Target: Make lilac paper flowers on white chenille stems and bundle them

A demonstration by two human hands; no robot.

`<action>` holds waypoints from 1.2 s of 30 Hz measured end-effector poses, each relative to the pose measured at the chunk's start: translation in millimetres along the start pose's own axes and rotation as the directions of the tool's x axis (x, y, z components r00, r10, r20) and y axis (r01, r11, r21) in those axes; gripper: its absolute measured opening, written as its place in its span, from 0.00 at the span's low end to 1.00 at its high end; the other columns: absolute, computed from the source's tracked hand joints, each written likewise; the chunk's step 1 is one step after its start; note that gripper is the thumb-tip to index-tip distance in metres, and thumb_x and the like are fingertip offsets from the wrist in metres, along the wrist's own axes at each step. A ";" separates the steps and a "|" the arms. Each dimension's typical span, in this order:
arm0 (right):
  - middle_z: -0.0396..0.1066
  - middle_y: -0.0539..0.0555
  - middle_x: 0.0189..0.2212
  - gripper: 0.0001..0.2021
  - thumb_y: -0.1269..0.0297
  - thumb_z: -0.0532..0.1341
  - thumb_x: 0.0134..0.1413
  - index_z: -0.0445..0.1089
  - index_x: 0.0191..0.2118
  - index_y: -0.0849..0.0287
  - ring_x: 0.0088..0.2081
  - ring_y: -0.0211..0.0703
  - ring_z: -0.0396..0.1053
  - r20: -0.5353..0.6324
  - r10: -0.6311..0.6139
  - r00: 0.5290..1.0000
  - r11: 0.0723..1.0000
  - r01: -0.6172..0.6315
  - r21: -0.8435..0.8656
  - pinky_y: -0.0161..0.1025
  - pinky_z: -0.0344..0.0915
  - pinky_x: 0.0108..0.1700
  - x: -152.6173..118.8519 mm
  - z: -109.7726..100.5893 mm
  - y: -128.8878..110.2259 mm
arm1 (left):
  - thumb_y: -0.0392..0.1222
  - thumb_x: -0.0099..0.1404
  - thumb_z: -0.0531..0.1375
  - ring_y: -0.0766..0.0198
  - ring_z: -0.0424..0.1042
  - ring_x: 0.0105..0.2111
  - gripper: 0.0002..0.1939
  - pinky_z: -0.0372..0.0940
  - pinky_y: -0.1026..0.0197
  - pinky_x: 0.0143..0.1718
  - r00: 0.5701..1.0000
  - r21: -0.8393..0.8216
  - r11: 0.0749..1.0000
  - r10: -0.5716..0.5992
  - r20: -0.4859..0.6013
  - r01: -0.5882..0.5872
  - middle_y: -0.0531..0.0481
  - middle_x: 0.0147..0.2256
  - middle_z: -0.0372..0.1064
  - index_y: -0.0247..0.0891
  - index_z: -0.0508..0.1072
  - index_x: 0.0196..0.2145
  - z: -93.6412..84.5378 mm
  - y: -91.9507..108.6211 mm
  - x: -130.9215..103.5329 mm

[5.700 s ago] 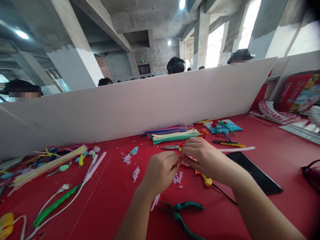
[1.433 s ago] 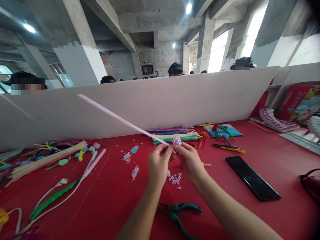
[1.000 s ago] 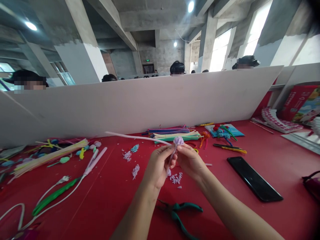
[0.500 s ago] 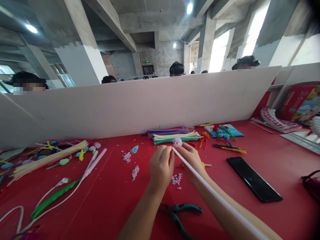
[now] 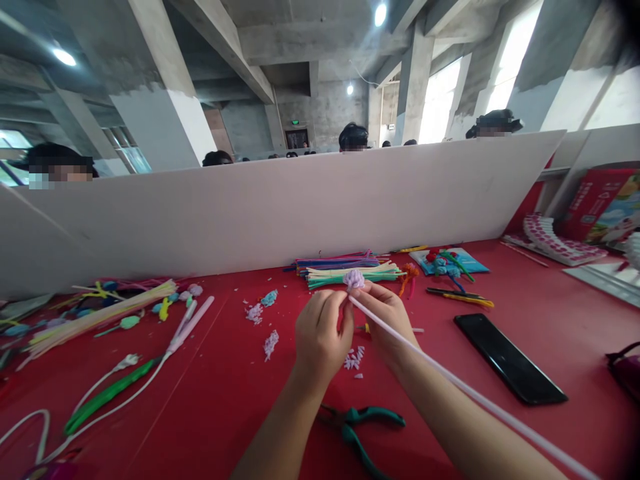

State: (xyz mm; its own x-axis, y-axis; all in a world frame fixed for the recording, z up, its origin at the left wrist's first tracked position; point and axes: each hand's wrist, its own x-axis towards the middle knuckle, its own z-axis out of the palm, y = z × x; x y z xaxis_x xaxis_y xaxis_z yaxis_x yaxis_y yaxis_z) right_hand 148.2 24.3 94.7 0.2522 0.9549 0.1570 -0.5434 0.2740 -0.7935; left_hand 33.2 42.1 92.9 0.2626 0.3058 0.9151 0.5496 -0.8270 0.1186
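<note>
Above the middle of the red table, a lavender fuzzy ball [image 5: 354, 278] of coiled pipe cleaner shows at the fingertips of both hands. My left hand [image 5: 320, 327] is closed, thumb and fingers pinched at the end of a long pale pipe cleaner [image 5: 465, 387] just below the ball. From there the stem runs down to the right over my right forearm. My right hand [image 5: 386, 313] is closed too, its fingertips against the ball's right side. The exact join of ball and stem is hidden by the fingers. Lavender clippings [image 5: 355, 358] lie beneath, between the wrists.
Green-handled pliers [image 5: 355, 420] lie near my forearms. Bundled pipe cleaners [image 5: 350, 273] sit behind the hands, with a black phone [image 5: 507, 357] to the right. At left are a pink-and-white heating tool [image 5: 187, 327] and its cord. A white partition [image 5: 280, 213] closes the far side.
Both hands have shifted slightly, the right one turning a little outward. More of the lavender ball shows, and the long stem now slants further to the right.
</note>
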 end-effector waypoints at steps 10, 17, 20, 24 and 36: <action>0.67 0.46 0.22 0.09 0.63 0.71 0.37 0.70 0.22 0.58 0.26 0.34 0.62 -0.057 0.031 0.998 0.998 -0.028 0.053 0.34 0.59 0.35 -1.8 2.4 8.8 | 0.30 0.62 0.56 0.62 0.69 0.29 0.07 0.64 0.62 0.31 0.997 0.050 0.997 -0.066 0.036 0.064 0.47 0.29 0.69 0.35 0.68 0.38 1.8 0.2 -1.1; 0.66 0.46 0.23 0.08 0.64 0.69 0.41 0.69 0.22 0.58 0.29 0.36 0.61 -0.068 -0.037 0.997 0.999 0.039 0.015 0.36 0.58 0.37 -3.2 2.5 17.3 | 0.39 0.62 0.57 0.67 0.67 0.23 0.05 0.62 0.66 0.25 0.724 -0.388 0.612 -0.608 0.325 0.689 0.52 0.23 0.67 0.35 0.71 0.31 -3.3 2.0 11.8; 0.64 0.46 0.24 0.07 0.64 0.68 0.42 0.70 0.23 0.58 0.30 0.37 0.61 -0.035 -0.081 0.996 0.997 0.081 0.007 0.37 0.58 0.38 -2.3 2.0 21.2 | 0.41 0.59 0.59 0.69 0.63 0.19 0.07 0.59 0.67 0.20 0.561 -0.517 0.298 -0.674 0.481 0.802 0.55 0.19 0.64 0.35 0.71 0.29 -5.2 0.4 17.0; 0.64 0.47 0.26 0.05 0.64 0.67 0.44 0.72 0.23 0.57 0.32 0.39 0.62 0.012 -0.108 0.994 0.994 0.108 0.013 0.38 0.59 0.41 -0.9 1.2 23.2 | 0.42 0.57 0.60 0.71 0.60 0.17 0.07 0.54 0.68 0.17 0.484 -0.568 0.123 -0.684 0.546 0.814 0.57 0.16 0.62 0.34 0.70 0.27 -4.8 -1.7 17.5; 0.66 0.48 0.27 0.05 0.64 0.70 0.41 0.74 0.25 0.56 0.34 0.38 0.62 0.025 -0.043 0.999 0.995 0.041 0.086 0.38 0.60 0.45 1.1 0.5 17.1 | 0.45 0.58 0.61 0.76 0.42 0.15 0.13 0.38 0.68 0.16 0.443 -0.589 -0.038 -0.620 0.648 0.808 0.61 0.15 0.49 0.35 0.66 0.22 -5.0 3.3 18.4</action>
State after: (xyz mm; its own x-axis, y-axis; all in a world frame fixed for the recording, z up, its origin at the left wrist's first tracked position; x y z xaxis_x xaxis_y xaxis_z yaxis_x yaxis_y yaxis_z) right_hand 138.8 30.1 81.5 0.2551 0.9447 0.2058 -0.5996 0.3216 -0.7329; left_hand 35.9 42.6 112.0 0.2888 0.9539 0.0819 -0.2757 0.0010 0.9612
